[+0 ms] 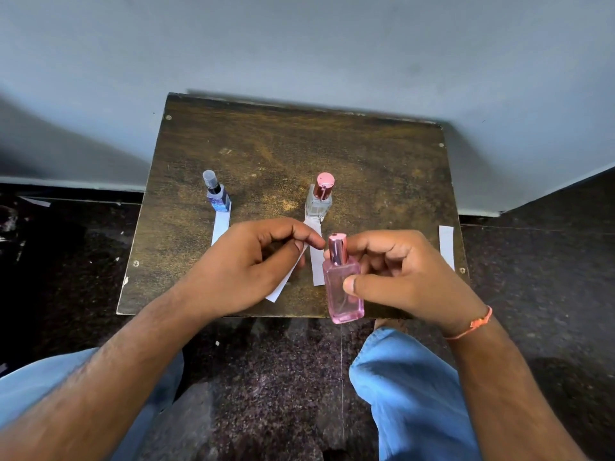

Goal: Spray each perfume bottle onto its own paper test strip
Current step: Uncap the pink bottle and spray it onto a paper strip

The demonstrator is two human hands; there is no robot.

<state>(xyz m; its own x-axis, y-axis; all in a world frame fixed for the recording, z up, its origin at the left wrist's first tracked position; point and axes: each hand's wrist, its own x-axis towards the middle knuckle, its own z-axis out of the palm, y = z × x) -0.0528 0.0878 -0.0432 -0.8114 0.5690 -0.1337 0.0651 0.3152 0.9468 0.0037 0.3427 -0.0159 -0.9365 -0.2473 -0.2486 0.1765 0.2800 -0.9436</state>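
Over the near edge of the small wooden table (366, 154), the right hand (409, 277) grips a pink bottle (344, 294) with its pink cap on, while the left hand (246, 267) pinches one paper strip (286, 284) just left of the cap. Three bottles in all: a blue one (218, 194) far left, a clear one (318, 201) at centre, each touching its flat strip. Four strips; one (446, 244) lies at the right edge, the far half bare
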